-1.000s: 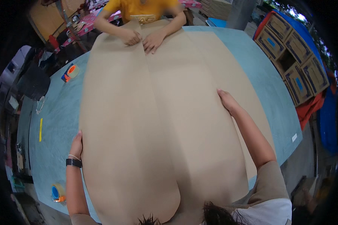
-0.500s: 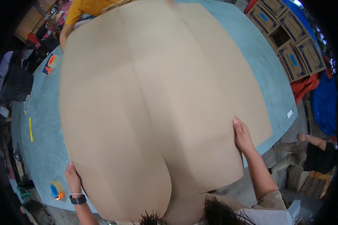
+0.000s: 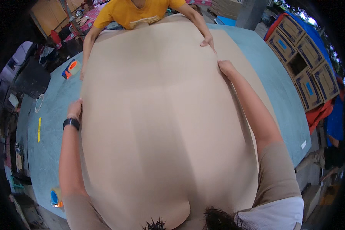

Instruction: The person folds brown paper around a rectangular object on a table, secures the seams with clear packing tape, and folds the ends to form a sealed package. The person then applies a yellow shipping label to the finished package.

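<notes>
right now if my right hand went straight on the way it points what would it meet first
Beyond the brown sheet it already touches, your right hand would probably meet the co-worker's hand at the same edge, though depth is hard to judge.

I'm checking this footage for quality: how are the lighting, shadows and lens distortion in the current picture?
Head view: a soft shadow band darkens the middle of the brown sheet; head view: bright spots glare at upper right; head view: edges of the blue-green table bow outward, and the corners are black; head view: the right hand is readable.
</notes>
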{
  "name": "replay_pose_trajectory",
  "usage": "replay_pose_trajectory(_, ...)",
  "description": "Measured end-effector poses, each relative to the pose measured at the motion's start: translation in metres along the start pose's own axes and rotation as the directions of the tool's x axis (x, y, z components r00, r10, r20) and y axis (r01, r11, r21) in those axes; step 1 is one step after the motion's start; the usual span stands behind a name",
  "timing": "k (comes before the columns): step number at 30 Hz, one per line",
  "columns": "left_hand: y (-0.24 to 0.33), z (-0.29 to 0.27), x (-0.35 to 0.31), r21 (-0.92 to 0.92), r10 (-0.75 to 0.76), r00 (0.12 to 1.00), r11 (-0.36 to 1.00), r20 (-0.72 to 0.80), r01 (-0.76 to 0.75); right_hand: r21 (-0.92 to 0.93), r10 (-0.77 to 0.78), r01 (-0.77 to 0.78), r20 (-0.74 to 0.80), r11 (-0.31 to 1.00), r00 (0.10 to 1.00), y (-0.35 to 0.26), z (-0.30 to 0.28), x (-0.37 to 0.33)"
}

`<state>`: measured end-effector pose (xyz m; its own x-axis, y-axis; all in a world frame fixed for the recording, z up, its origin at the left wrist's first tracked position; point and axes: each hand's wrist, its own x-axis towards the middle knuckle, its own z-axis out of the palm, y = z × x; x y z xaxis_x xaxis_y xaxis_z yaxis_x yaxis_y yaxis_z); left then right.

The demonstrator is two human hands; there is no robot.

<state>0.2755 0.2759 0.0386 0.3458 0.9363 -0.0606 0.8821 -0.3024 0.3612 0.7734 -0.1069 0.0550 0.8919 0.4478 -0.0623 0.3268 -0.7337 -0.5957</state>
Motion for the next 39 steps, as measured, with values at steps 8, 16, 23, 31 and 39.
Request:
replay_pose_trajectory(8,-0.03,-0.018,0.074,0.229,0.214,0.973,0.955,-0.087,-0.189,-0.097,-0.294,0.293,0.004,0.951,0.956,-0.022,0.022,0.01)
replay_pose_trajectory(16,-0.118,-0.011,-0.196,-0.494,0.063,0.992,0.869,0.113,0.002,0.374,-0.049,-0.042,0.231,0.926,0.972,0.147,-0.018,-0.183)
replay_pose_trajectory(23,-0.104,0.013,-0.233,-0.818,-0.044,0.975,0.537,0.216,0.205,0.499,0.117,-0.282,0.337,0.819,0.934,0.163,-0.012,-0.226)
replay_pose_trajectory(31,-0.092,0.004,-0.232,-0.849,-0.084,0.939,0.406,0.333,0.337,0.578,0.198,-0.404,0.388,0.709,0.9,0.167,-0.022,-0.235)
replay_pose_trajectory(39,-0.074,-0.01,-0.224,-0.872,-0.095,0.909,0.258,0.406,0.416,0.623,0.186,-0.44,0.431,0.647,0.883,0.156,-0.038,-0.225)
